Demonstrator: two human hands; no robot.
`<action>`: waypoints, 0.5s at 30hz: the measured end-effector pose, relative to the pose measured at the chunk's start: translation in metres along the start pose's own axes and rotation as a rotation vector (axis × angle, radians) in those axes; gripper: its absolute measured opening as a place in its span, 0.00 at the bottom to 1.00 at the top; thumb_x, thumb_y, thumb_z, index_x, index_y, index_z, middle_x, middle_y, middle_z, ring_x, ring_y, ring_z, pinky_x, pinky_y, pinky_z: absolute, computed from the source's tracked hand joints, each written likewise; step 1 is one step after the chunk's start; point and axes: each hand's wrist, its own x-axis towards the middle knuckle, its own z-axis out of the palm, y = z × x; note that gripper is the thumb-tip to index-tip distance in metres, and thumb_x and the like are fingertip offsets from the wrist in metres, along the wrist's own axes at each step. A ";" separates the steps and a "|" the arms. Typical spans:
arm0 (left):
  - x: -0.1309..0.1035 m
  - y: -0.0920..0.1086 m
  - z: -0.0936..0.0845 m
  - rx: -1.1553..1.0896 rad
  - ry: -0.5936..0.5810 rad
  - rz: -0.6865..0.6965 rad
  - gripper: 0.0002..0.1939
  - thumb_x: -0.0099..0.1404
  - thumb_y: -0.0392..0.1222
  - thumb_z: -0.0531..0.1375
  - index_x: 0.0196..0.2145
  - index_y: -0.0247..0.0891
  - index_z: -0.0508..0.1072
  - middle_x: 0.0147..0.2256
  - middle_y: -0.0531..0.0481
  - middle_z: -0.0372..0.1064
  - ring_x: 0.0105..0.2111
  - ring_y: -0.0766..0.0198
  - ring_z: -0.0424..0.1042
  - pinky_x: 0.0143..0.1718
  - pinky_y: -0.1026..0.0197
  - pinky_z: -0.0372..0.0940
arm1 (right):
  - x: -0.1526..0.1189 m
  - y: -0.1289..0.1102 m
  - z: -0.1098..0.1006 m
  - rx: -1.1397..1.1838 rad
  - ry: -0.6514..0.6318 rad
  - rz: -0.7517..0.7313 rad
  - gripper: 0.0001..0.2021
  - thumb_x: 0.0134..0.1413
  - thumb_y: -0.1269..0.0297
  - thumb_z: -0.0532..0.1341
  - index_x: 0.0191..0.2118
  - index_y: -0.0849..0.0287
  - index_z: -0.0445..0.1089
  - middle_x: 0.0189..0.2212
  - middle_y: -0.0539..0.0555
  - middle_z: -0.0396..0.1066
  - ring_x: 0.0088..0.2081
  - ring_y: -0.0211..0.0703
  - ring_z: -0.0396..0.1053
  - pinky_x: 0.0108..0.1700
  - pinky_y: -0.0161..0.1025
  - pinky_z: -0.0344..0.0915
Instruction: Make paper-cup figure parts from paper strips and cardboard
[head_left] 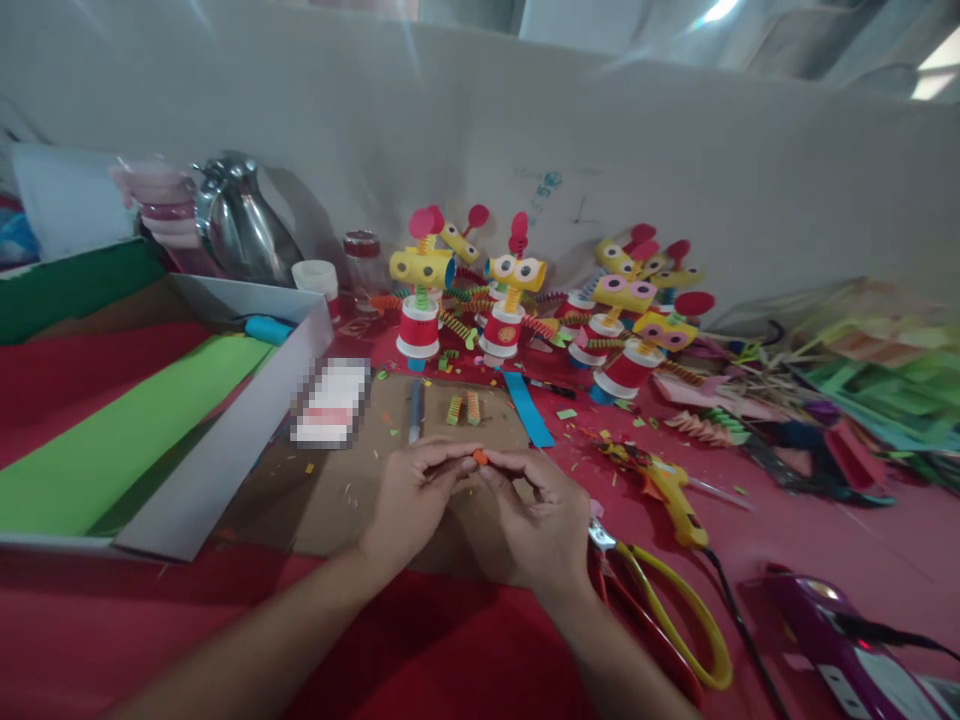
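Over a brown cardboard sheet [322, 510], my left hand [409, 500] and my right hand [546, 515] meet fingertip to fingertip. Both pinch a small orange piece [480, 457], perhaps paper; its exact shape is mostly covered by the fingers. Just beyond them, two short accordion-folded paper strips [463, 408] stand on the cardboard. To their left lies a slim grey-blue pen-like tool [415, 410]. A flat blue paper strip [529, 408] is at the cardboard's right edge. Large scissors with red and yellow handles [660, 610] rest beside my right wrist.
Several paper-cup figures [502, 330] with yellow heads stand along the back. A yellow glue gun [675, 500] and a purple corded device [847, 640] lie on the right, near piled coloured paper [877, 370]. Leftward are a white-sided box [232, 450] and a steel jug [244, 225].
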 end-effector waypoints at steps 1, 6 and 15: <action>0.001 0.000 0.001 -0.070 -0.026 -0.056 0.07 0.57 0.38 0.64 0.35 0.41 0.81 0.37 0.47 0.76 0.38 0.61 0.73 0.44 0.59 0.66 | 0.000 0.001 0.000 0.000 0.002 0.006 0.05 0.54 0.65 0.63 0.36 0.55 0.76 0.33 0.53 0.78 0.36 0.44 0.75 0.40 0.41 0.70; 0.005 0.000 0.000 -0.341 -0.113 -0.292 0.13 0.50 0.39 0.70 0.35 0.37 0.79 0.35 0.48 0.76 0.36 0.65 0.71 0.42 0.61 0.63 | 0.002 0.001 -0.002 0.023 -0.035 0.021 0.06 0.54 0.64 0.63 0.37 0.55 0.76 0.33 0.53 0.78 0.36 0.44 0.75 0.39 0.40 0.70; 0.010 0.007 -0.010 -0.491 -0.200 -0.378 0.26 0.46 0.33 0.71 0.45 0.39 0.74 0.31 0.53 0.72 0.32 0.69 0.70 0.40 0.64 0.60 | 0.003 -0.001 -0.003 -0.011 -0.134 -0.111 0.08 0.57 0.67 0.61 0.41 0.51 0.75 0.36 0.51 0.76 0.38 0.41 0.72 0.41 0.38 0.68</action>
